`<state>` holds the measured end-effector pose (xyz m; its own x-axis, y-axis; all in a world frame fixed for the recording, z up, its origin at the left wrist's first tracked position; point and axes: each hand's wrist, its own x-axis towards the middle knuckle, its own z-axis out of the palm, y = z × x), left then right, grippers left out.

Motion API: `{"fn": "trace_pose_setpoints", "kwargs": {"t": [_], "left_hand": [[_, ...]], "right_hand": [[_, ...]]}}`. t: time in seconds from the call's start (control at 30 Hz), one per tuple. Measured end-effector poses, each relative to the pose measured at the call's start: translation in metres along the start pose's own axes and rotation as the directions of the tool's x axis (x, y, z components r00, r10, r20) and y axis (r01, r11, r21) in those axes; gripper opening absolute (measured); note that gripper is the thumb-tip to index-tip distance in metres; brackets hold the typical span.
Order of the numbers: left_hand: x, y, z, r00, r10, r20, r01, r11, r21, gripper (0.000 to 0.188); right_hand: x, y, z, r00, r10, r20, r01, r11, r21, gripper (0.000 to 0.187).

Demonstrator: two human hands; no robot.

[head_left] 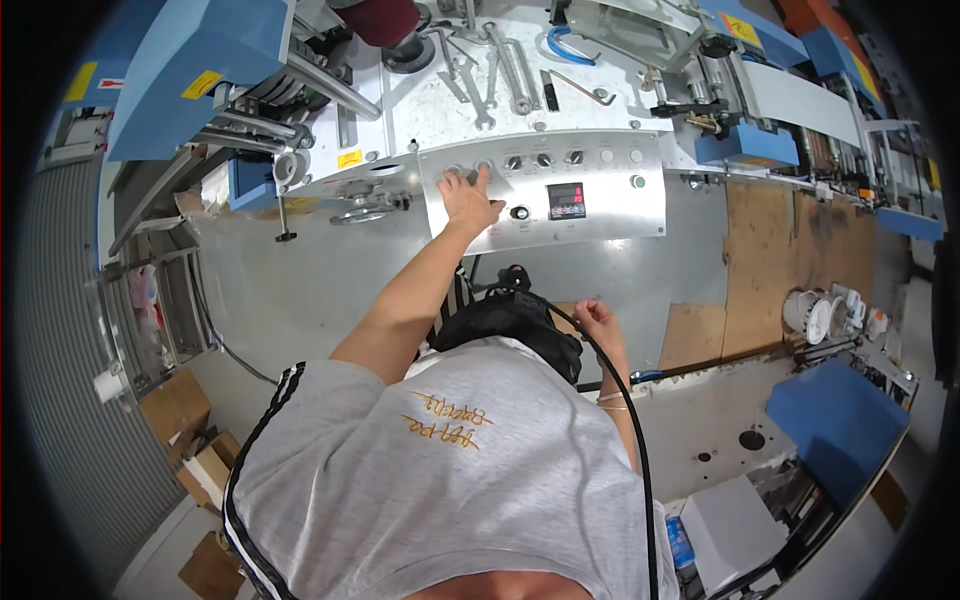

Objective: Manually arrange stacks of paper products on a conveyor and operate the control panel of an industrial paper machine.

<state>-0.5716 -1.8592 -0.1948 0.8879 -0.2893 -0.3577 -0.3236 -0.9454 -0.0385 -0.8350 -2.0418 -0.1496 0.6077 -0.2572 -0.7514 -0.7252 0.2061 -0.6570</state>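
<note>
My left hand (468,203) reaches out over a metal control panel (610,215), fingers spread, with its fingertips on the round buttons at the panel's upper left. A pale round button (484,167) shows beside the index fingertip. Just right of the thumb is a black knob (519,213), and further right a small digital display (566,201) with red digits. Several black selector knobs (544,160) and a green button (638,182) are also on the panel. My right hand (597,320) hangs by my waist, its fingers loosely curled, with nothing visible in them.
Beyond the panel, wrenches (490,75) and a blue ring-shaped thing (570,45) lie on a white machine top. Blue machine housings (200,75) stand left and right. A black cable (630,420) passes my right arm. Cardboard boxes (180,410) sit at lower left.
</note>
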Motion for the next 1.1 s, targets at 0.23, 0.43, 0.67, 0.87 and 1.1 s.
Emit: {"fn": "trace_pose_setpoints", "kwargs": {"t": [0.23,0.43,0.67,0.87,1.1], "left_hand": [[-0.004,-0.004,-0.006,1.000,0.011,-0.014,-0.013,0.993,-0.115,0.085],[-0.001,-0.004,0.005,0.999,0.031,0.014,-0.030,0.996,-0.079,0.084],[0.002,0.002,0.004,0.999,0.002,0.049,0.003,0.994,-0.111,0.086],[0.002,-0.005,0.001,0.997,0.003,0.077,0.002,0.998,-0.064,0.088],[-0.010,-0.015,0.008,0.998,0.058,-0.015,-0.059,0.972,-0.226,0.081]], "right_hand": [[0.022,-0.025,0.003,0.997,-0.065,0.030,0.065,0.998,0.003,0.027],[0.020,-0.017,0.000,0.993,-0.120,-0.024,0.119,0.992,-0.043,0.027],[0.025,-0.032,0.022,0.996,-0.092,0.016,0.093,0.993,-0.079,0.024],[0.045,-0.043,0.059,0.979,-0.157,0.129,0.175,0.974,-0.142,0.025],[0.120,0.017,0.095,0.919,-0.394,-0.037,0.370,0.889,-0.268,0.021]]}}
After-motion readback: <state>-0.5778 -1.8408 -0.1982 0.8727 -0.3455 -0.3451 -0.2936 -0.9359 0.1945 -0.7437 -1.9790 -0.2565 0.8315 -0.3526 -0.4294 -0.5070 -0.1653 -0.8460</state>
